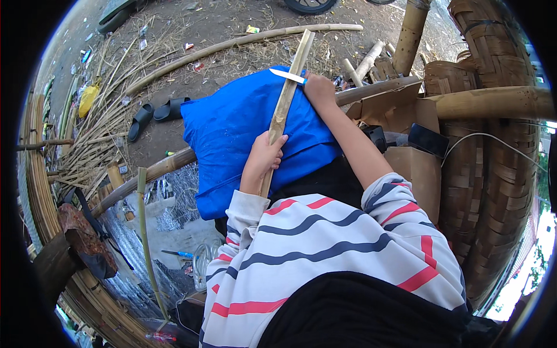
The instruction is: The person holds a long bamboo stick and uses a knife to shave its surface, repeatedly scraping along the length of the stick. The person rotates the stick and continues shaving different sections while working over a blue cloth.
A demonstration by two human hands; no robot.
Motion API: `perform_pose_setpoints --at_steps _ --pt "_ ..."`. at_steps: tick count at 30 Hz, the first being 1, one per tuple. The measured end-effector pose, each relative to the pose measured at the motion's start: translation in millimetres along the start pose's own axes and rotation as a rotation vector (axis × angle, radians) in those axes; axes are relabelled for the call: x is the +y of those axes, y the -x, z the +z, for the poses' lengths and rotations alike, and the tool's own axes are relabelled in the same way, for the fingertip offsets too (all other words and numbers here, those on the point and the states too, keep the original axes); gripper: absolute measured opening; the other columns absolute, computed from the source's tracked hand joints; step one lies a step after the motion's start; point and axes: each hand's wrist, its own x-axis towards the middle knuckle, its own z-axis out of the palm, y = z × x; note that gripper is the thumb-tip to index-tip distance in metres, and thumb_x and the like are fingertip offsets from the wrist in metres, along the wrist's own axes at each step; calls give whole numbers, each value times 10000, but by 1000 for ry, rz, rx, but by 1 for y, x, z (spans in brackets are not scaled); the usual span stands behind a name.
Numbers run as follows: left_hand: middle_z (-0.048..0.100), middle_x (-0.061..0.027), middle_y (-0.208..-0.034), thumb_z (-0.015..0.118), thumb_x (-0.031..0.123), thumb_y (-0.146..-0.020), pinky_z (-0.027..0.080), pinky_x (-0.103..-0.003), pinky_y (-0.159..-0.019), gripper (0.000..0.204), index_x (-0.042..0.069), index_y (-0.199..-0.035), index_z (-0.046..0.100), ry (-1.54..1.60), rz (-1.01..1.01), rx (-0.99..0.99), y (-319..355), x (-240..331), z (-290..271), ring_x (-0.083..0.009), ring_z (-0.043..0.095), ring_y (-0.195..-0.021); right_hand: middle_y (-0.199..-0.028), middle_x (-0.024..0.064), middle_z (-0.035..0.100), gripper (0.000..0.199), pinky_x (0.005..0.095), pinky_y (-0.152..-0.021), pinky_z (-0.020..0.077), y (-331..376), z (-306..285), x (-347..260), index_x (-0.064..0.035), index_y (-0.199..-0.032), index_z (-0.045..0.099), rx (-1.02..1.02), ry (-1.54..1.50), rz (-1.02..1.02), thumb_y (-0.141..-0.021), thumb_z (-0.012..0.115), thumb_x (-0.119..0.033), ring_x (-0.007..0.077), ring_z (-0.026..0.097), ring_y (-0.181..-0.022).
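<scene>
A long split bamboo strip (282, 103) slants up and away from my body, over a blue cloth (232, 116) that covers my lap. Partway down the strip, my left hand (266, 155) is closed around it. Farther out, my right hand (319, 91) grips a knife (288, 75) by its blue handle, most of which the fingers hide. The pale blade points left and lies across the strip near its far end.
A bamboo pole (232, 43) and scattered shavings lie on the dirt ahead. Black sandals (141, 120) sit to the left. On the right are a cardboard box (413, 174), a dark phone (428, 139) and large woven bamboo (481, 191). A thin green bamboo stick (144, 232) leans at lower left.
</scene>
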Motion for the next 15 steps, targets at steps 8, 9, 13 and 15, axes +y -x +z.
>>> perform_pose_setpoints --at_steps 8,9,13,15 --pt "375 56 -560 618 251 -928 281 -185 -364 202 107 -952 479 210 -217 -269 38 -23 -6 -22 333 -414 -815 186 691 240 443 -638 543 -63 10 70 -8 -811 699 -89 160 304 -864 552 -190 347 688 -771" --pt "366 61 -559 620 250 -927 267 -182 -362 198 111 -956 482 144 -218 -282 53 -31 3 -19 324 -416 -844 190 691 228 429 -652 543 -72 22 91 -4 -859 696 -150 227 229 -856 562 -188 341 687 -800" --pt "346 68 -559 624 241 -925 242 -173 -361 195 123 -988 482 242 -275 -265 51 -25 1 -12 297 -429 -930 252 672 314 449 -767 529 -59 83 132 35 -915 688 -120 -465 402 -832 572 -245 382 662 -920" --pt "346 65 -559 622 242 -926 245 -176 -360 197 122 -984 476 305 -276 -292 50 -19 -8 -15 295 -427 -939 282 657 379 446 -780 519 -63 72 104 75 -932 666 -208 -289 315 -822 587 -279 407 641 -956"
